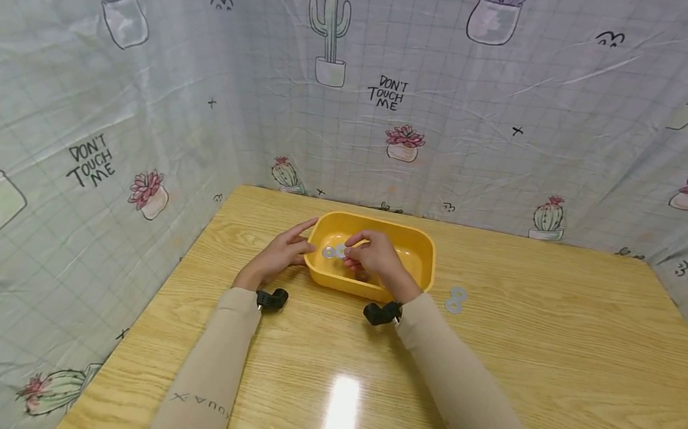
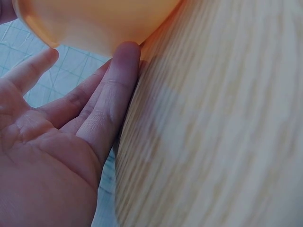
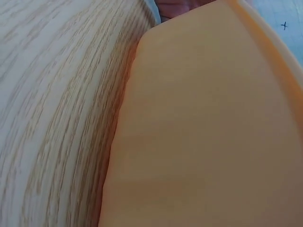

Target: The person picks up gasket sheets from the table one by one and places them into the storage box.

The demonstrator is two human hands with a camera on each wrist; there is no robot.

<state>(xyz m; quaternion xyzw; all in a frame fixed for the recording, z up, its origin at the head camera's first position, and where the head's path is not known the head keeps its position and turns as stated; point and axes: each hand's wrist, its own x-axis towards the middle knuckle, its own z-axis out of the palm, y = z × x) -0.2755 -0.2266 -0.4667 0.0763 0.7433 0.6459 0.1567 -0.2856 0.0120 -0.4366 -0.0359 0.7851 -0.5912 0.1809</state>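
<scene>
A yellow plastic basin [image 1: 368, 288] sits on the wooden table. My left hand [image 1: 276, 258] is at its left end, fingers fairly straight; in the left wrist view, fingertips [image 2: 127, 53] touch the basin's outer wall low down. My right hand [image 1: 377, 256] reaches inside the basin, thumb and forefinger pinching a flat silver washer [image 1: 341, 250]. Just left of that lies another flat washer [image 1: 329, 252]. The other right fingers are curled. From the right wrist, only the basin's outer side [image 3: 203, 123] fills the view, hiding the right hand's work.
Two more flat silver washers [image 1: 454, 305] lie together on the table right of the basin. Wood-grain tabletop [image 1: 556, 349] stretches to the right and toward me. A cactus-printed curtain [image 1: 354, 118] hangs behind and along the left side.
</scene>
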